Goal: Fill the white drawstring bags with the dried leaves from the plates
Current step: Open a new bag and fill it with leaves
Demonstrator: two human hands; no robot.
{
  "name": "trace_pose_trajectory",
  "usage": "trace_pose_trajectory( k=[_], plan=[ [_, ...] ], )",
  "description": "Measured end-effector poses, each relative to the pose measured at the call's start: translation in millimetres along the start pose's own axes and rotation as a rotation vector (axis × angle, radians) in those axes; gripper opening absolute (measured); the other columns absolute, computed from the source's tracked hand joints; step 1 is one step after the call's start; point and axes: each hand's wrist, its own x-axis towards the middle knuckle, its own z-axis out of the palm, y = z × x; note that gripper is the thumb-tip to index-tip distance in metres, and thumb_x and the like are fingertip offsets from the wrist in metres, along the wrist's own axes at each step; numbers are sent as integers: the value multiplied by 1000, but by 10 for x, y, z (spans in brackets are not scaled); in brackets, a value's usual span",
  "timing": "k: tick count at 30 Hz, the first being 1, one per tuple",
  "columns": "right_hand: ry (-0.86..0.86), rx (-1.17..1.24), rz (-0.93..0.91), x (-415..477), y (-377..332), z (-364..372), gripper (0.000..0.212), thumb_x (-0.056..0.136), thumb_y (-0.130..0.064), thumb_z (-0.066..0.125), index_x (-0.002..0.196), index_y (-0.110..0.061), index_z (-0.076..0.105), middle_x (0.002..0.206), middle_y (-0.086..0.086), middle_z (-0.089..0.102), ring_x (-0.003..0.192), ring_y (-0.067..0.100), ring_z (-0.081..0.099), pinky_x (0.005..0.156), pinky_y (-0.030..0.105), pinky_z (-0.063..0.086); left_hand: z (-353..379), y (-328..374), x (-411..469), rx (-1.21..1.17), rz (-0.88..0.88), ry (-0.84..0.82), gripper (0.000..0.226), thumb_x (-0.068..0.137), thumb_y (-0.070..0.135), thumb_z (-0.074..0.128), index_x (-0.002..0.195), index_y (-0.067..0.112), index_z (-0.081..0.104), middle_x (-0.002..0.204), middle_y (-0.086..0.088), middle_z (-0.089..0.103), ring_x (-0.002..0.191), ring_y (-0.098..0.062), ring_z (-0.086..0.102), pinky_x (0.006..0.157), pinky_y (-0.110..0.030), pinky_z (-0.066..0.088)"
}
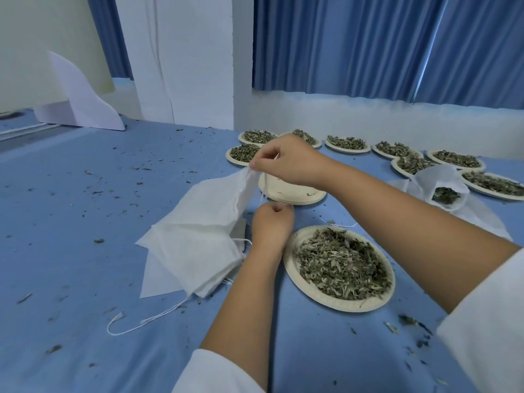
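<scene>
A stack of empty white drawstring bags lies on the blue table left of centre. My right hand pinches the top bag's mouth and lifts it off the stack. Just below, my left hand pinches the bag's thin white string. A paper plate heaped with dried leaves sits right beside my left forearm. A stack of empty plates stands behind my hands, partly hidden by my right wrist. A bag holding leaves lies open at the right.
Several more plates of dried leaves line the back and right of the table under the blue curtain. Leaf crumbs litter the blue cloth. Loose white strings trail near the front left. A folded white sheet stands at the far left.
</scene>
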Motion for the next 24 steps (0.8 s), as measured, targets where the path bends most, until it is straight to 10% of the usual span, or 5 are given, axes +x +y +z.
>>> trace_pose_trajectory(
  k=[6, 10, 19, 24],
  plan=[
    [418, 179, 108, 18, 8, -75, 45, 85, -13, 59, 46, -18, 38, 45, -8, 24, 46, 9, 19, 48, 25, 23, -33, 68, -1, -282, -70, 23, 18, 91, 26, 59, 78, 16, 52, 77, -4, 54, 71, -18, 46, 61, -29, 34],
    [530, 328, 118, 25, -10, -166, 46, 80, -12, 57, 49, -22, 25, 49, -7, 19, 50, 12, 18, 46, 23, 21, -50, 172, 16, -592, -125, 16, 16, 91, 34, 64, 92, 18, 59, 99, -2, 67, 76, -12, 62, 60, -22, 47],
    [165, 790, 285, 6, 80, -80, 17, 89, -10, 62, 73, -11, 65, 64, 3, 65, 61, 16, 63, 57, 24, 55, -129, 204, -9, -938, -284, -181, 43, 81, 50, 71, 110, 21, 58, 117, -6, 64, 111, -18, 63, 97, -41, 50],
    [33, 908, 366, 11, 123, 84, 6, 87, -13, 68, 81, -11, 67, 68, 4, 64, 55, 13, 62, 52, 22, 52, -186, 189, 21, -1163, -278, -61, 24, 88, 32, 69, 104, 14, 66, 96, 0, 71, 92, -12, 68, 82, -31, 55]
  ],
)
